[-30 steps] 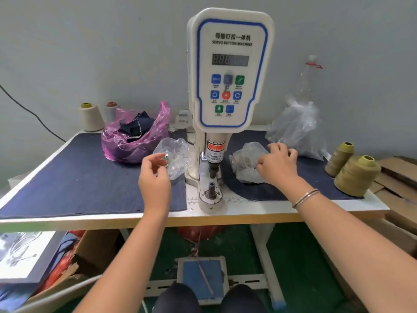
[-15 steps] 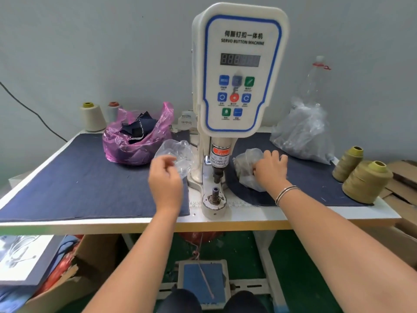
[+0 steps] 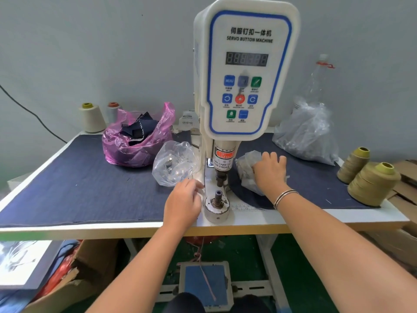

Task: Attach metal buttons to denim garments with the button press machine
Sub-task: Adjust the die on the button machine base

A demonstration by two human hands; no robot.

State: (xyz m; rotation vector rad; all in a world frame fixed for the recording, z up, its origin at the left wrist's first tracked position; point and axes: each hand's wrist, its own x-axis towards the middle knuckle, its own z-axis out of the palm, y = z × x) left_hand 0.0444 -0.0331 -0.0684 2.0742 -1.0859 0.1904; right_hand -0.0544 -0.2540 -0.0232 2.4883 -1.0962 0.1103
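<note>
Left hand [image 3: 183, 201]: beside steel lower die [image 3: 218, 196] of white button press machine [image 3: 244, 71]; fingers curled, contents not visible. Right hand [image 3: 269, 171]: fingers grasping crumpled clear plastic bag [image 3: 246, 170]. Advice: seat part squarely, keep fingers clear of plunger.

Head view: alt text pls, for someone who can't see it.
A person's left hand reaches beside the lower die of a white servo button machine, while the right hand rests on a small clear bag. The table's denim cover holds a pink bag and thread cones.
</note>
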